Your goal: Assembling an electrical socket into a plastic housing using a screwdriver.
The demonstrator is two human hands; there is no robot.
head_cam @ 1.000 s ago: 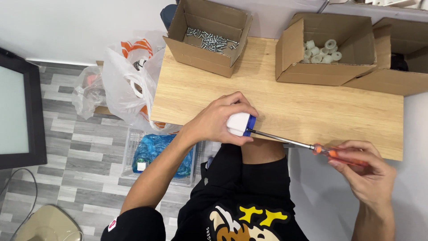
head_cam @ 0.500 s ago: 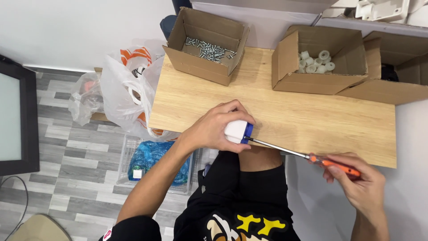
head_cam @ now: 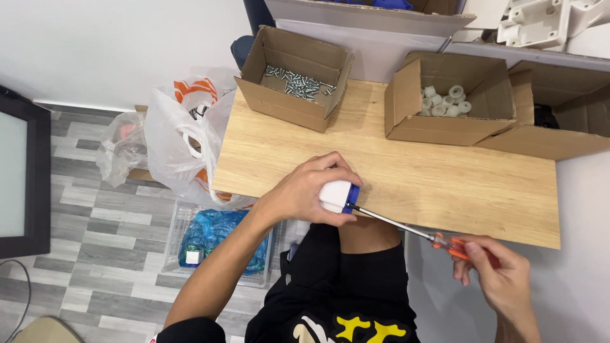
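Gripping a white and blue part (head_cam: 337, 195) in our left hand (head_cam: 311, 190) at the table (head_cam: 445, 184) edge, our right hand (head_cam: 502, 273) pinches the screwdriver (head_cam: 406, 230), tip seated; fastening appears midway, unfinished.

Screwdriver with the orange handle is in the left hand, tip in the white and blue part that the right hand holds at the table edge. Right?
Not quite: the hands are swapped. In the head view the right hand holds the screwdriver, and the left hand holds the white and blue part at the table edge.
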